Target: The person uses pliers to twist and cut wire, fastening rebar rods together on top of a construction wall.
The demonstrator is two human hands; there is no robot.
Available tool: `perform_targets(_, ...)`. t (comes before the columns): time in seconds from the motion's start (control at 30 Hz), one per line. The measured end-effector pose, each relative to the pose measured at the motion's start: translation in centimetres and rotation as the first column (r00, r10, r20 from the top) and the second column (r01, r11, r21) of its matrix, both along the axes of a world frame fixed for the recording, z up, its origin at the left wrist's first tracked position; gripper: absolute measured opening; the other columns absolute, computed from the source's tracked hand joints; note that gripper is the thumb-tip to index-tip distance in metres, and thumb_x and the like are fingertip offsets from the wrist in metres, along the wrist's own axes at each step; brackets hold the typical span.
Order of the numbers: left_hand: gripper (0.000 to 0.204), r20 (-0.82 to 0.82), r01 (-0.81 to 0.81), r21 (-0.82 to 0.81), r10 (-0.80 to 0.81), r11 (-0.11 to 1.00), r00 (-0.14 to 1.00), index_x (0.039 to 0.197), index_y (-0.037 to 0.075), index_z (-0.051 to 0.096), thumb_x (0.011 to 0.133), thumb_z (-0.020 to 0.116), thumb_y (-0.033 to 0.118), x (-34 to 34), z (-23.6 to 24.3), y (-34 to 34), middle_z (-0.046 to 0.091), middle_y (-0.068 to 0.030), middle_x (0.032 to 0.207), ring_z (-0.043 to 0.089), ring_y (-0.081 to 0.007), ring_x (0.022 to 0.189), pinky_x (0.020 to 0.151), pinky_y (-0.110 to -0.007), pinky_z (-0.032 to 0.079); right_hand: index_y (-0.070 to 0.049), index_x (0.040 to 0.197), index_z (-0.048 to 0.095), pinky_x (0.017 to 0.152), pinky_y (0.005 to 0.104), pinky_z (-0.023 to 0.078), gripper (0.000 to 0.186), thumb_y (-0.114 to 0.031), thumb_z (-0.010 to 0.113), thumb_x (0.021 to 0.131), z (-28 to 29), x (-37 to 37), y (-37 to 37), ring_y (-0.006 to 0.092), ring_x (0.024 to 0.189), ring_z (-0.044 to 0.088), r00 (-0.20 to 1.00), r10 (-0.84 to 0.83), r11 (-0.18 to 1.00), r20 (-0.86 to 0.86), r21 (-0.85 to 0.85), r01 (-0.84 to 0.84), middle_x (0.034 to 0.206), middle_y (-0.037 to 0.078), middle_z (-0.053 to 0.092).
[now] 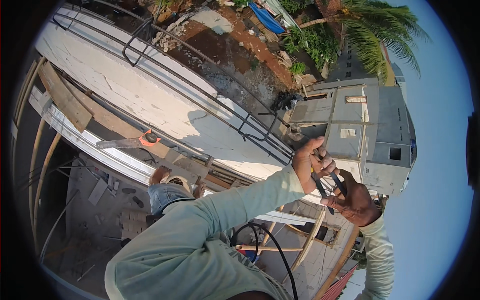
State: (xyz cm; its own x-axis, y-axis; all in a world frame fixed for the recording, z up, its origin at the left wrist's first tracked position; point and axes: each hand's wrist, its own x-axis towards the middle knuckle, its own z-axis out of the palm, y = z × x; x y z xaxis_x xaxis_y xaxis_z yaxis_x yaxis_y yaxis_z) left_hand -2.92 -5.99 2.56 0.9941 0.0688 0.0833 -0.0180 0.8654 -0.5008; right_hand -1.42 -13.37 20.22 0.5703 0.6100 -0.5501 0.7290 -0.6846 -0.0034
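Observation:
My right hand is closed on a pair of pliers, whose two dark handles spread between thumb and fingers. The jaws are hidden by my hands. My left hand is up against the tool, with fingers curled. Whatever lies between those fingers is too small or covered to tell. Both hands are at the near end of a rebar cage, made of long ribbed bars with bent stirrups. It runs along a pale block wall toward the upper left.
A handsaw with an orange handle lies on a ledge left of the wall, near a loose plank. My bare feet rest beside the wall, high above a floor with rubble. A black cable loops below my arms. Wooden poles and grey buildings surround.

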Motion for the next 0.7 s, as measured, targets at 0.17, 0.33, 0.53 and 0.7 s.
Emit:
perform_targets(0.17, 0.038, -0.032, -0.084, -0.100, 0.081, 0.991, 0.996, 0.069, 0.012, 0.045, 0.089, 0.057, 0.042, 0.8, 1.2, 0.0, 0.043, -0.0053, 0.055, 0.048, -0.0245, 0.060, 0.073, -0.045, 0.046, 0.013, 0.133, 0.034, 0.082, 0.0450, 0.049, 0.084, -0.032, 0.075, 0.074, -4.2, -4.5, -0.1, 0.0369, 0.102, 0.057, 0.700, 0.410, 0.889, 0.584, -0.428, -0.163, 0.117, 0.025, 0.051)
perform_targets(0.33, 0.041, -0.100, -0.103, -0.118, 0.091, 0.988, 0.991, 0.069, 0.012, 0.044, 0.091, 0.054, 0.044, 1.6, 1.6, -0.3, 0.043, -0.0068, 0.057, 0.047, -0.0255, 0.060, 0.075, -0.047, 0.046, 0.006, 0.131, 0.039, 0.075, 0.0407, 0.049, 0.052, -0.008, 0.055, 0.084, -5.1, -1.2, -2.2, 0.0301, 0.091, 0.057, 0.367, 0.514, 0.853, 0.775, -0.415, -0.318, 0.105, 0.018, 0.054)
perform_targets(0.53, 0.045, 0.042, -0.198, -0.025, 0.199, 0.980, 0.979, 0.092, 0.011, 0.057, 0.090, 0.052, 0.056, -0.8, -0.2, -0.2, 0.061, -0.0129, 0.079, 0.060, -0.0312, 0.084, 0.084, -0.049, 0.046, 0.006, 0.103, 0.059, 0.061, 0.0389, 0.051, 0.027, -0.013, 0.066, 0.085, 0.0, -0.7, 2.7, 0.0286, 0.067, 0.065, 0.984, 0.156, 0.977, 0.086, -0.160, -0.141, 0.075, 0.017, 0.063)
perform_targets(0.7, 0.048, 0.015, -0.095, -0.012, 0.095, 0.995, 0.995, 0.104, 0.010, 0.058, 0.088, 0.054, 0.056, -0.4, -0.3, 1.1, 0.063, -0.0134, 0.089, 0.061, -0.0300, 0.094, 0.097, -0.051, 0.042, 0.004, 0.097, 0.060, 0.048, 0.0328, 0.050, 0.031, -0.025, 0.067, 0.089, 0.1, 2.8, 2.2, 0.0198, 0.057, 0.062, 0.514, -0.648, 0.726, -0.561, -0.254, 0.639, 0.071, 0.013, 0.062)
